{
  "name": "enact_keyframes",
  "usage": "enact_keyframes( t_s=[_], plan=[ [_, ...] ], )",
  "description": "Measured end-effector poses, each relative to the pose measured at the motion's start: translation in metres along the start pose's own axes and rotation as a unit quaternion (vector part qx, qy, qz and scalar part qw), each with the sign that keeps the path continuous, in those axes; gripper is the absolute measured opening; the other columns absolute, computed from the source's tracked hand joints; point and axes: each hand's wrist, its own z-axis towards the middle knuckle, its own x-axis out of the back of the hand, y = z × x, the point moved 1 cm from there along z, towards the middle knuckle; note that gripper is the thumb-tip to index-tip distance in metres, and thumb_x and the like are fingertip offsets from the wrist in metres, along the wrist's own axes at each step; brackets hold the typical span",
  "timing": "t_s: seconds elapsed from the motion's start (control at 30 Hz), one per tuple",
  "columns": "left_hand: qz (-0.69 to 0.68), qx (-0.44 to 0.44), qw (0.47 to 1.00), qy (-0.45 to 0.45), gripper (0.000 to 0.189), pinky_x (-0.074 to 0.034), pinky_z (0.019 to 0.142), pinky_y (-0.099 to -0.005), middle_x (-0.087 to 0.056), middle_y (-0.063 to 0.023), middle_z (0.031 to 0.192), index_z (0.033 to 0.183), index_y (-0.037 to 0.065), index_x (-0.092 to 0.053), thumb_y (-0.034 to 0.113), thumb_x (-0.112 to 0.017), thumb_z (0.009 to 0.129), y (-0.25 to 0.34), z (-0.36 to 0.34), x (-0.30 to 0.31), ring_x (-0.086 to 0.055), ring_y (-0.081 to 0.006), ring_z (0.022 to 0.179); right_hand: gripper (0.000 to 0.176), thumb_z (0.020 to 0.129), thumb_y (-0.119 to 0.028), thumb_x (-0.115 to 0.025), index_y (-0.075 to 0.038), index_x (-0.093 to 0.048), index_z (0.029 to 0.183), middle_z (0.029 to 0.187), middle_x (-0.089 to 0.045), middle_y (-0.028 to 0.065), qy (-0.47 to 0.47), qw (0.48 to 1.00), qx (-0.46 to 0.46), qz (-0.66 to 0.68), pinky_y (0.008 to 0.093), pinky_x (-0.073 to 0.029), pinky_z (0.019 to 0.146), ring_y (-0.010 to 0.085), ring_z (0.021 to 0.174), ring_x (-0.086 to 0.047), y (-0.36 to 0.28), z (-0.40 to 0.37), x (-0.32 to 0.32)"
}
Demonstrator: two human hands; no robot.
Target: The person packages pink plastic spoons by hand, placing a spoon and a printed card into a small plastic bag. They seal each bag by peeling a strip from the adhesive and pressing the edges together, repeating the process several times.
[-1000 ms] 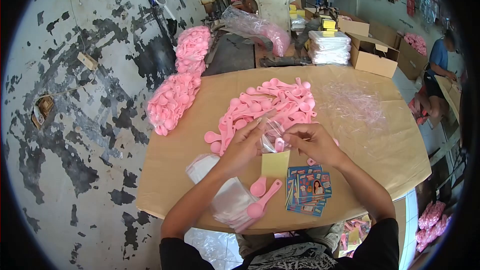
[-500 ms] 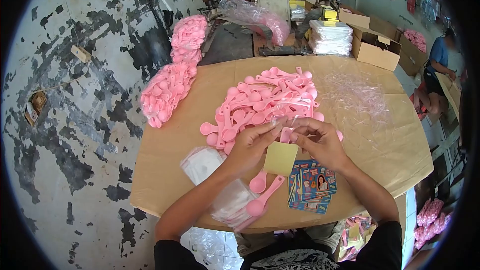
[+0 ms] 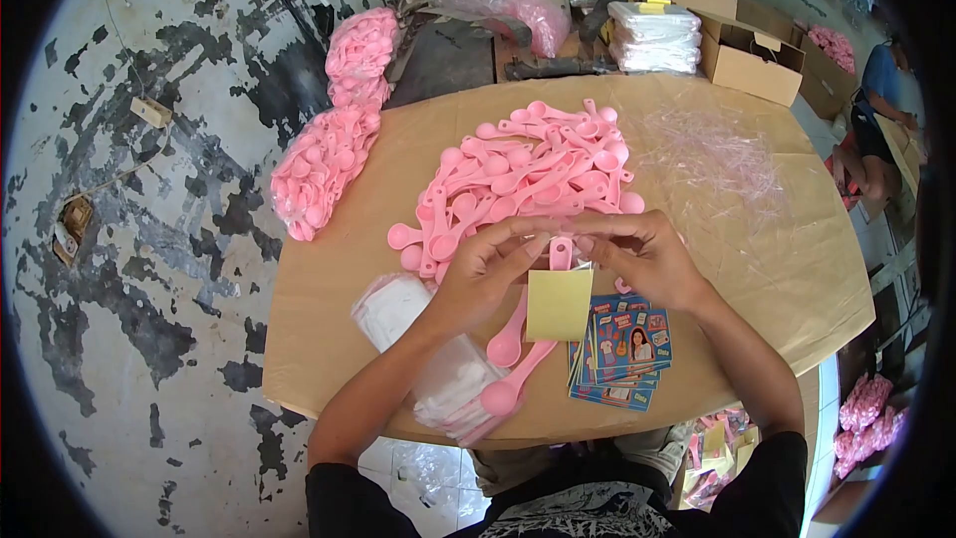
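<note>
My left hand (image 3: 488,264) and my right hand (image 3: 647,257) are both closed, pinching the top edge of a small clear plastic bag between them. Inside the bag are a plain yellow card (image 3: 559,306) and a pink measuring spoon, whose handle (image 3: 561,252) shows above the card; its bowl is hidden. Two loose pink spoons, an upper one (image 3: 504,344) and a lower one (image 3: 501,397), lie below my left hand. They rest by a stack of clear bags (image 3: 398,314). Blue printed cards (image 3: 629,351) are stacked below my right hand.
Beyond my hands lies a big heap of pink spoons (image 3: 528,174) on the brown-covered table (image 3: 787,289). Bulging bags of spoons (image 3: 324,164) stand at its left edge. Clear plastic strips (image 3: 717,164) lie at right. A cardboard box (image 3: 752,60) stands behind; a person (image 3: 881,110) sits far right.
My fingers have straightened and drawn together along the bag's top edge. The yellow card now hangs squarer and faces me more. The whole view has shifted slightly.
</note>
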Motion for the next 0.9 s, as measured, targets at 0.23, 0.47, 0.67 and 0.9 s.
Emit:
enact_keyframes(
  t_s=[0.23,0.47,0.67,0.9],
  plan=[
    [0.054,-0.072,0.995,-0.031,0.026,-0.05,0.091,-0.0295,-0.062,-0.0082,0.118,0.122,0.0,-0.057,0.004,-0.048,0.098,0.003,-0.001,0.004,-0.06,-0.0146,0.106,0.035,0.077,0.01,-0.058,-0.008,-0.074,0.103,0.091,-0.071,0.0082,-0.024,0.979,0.182,-0.089,0.0309,-0.049,0.08,0.0177,0.081,-0.063,0.007,0.003,0.012],
    [0.159,-0.118,0.978,-0.064,0.025,-0.05,0.083,-0.0271,-0.065,-0.0069,0.101,0.103,-0.003,-0.063,-0.011,-0.047,0.085,-0.001,0.0,0.013,-0.061,-0.0132,0.093,0.032,0.069,0.008,-0.059,-0.007,-0.075,0.091,0.085,-0.071,0.0043,-0.056,0.967,0.228,-0.095,0.0358,-0.049,0.083,0.0218,0.093,-0.06,0.016,0.007,0.022],
    [0.089,-0.055,0.993,-0.057,0.011,-0.049,0.08,-0.027,-0.061,-0.0038,0.095,0.098,-0.001,-0.059,-0.004,-0.056,0.088,-0.001,0.0,0.011,-0.062,-0.0119,0.093,0.029,0.065,0.004,-0.06,-0.008,-0.075,0.087,0.085,-0.07,0.0062,-0.048,0.936,0.281,-0.208,0.0357,-0.049,0.083,0.0272,0.093,-0.061,0.006,0.006,0.02],
    [0.068,-0.037,0.996,-0.044,0.027,-0.054,0.078,-0.0247,-0.057,-0.0025,0.101,0.099,0.005,-0.048,-0.01,-0.065,0.083,-0.006,0.003,0.015,-0.065,-0.0126,0.094,0.036,0.077,0.0,-0.064,-0.006,-0.066,0.112,0.08,-0.068,0.0091,0.016,0.956,0.153,-0.25,0.0346,-0.051,0.074,0.0239,0.076,-0.063,-0.012,0.001,0.019]
  ],
)
